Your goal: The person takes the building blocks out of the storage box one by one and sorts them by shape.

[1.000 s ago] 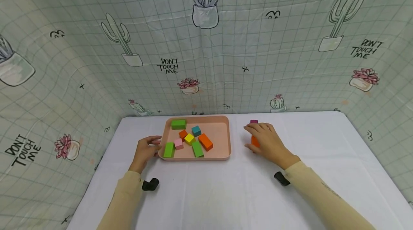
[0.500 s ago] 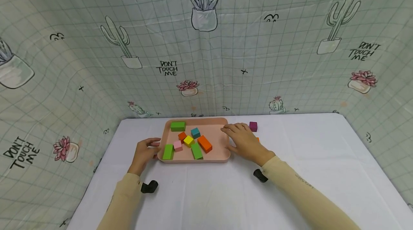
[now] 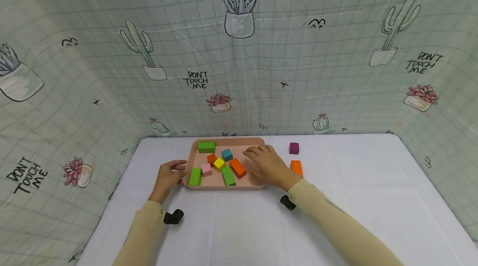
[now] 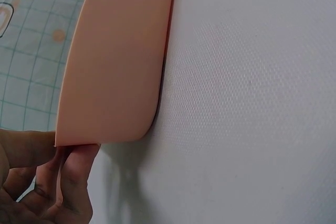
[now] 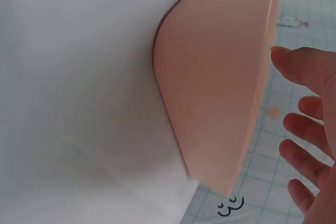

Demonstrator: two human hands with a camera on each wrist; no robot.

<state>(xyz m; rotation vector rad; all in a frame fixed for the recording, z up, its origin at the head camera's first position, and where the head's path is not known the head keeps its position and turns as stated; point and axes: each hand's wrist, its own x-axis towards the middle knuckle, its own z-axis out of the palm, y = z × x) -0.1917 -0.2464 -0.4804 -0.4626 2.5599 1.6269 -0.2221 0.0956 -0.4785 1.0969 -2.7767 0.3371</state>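
Since a second ago, the right hand [image 3: 270, 167] has moved from the orange block [image 3: 296, 168] on the desk [image 3: 239, 233] to over the right side of the pink tray [image 3: 224, 187]. We see its grip spread loosely apart, with nothing in it. The left hand [image 3: 166, 179] has a loose grip too, fingers touching the tray's left side. We can count eight blocks [image 3: 219, 164] inside the tray. A purple block [image 3: 294, 148] sits behind the orange one.
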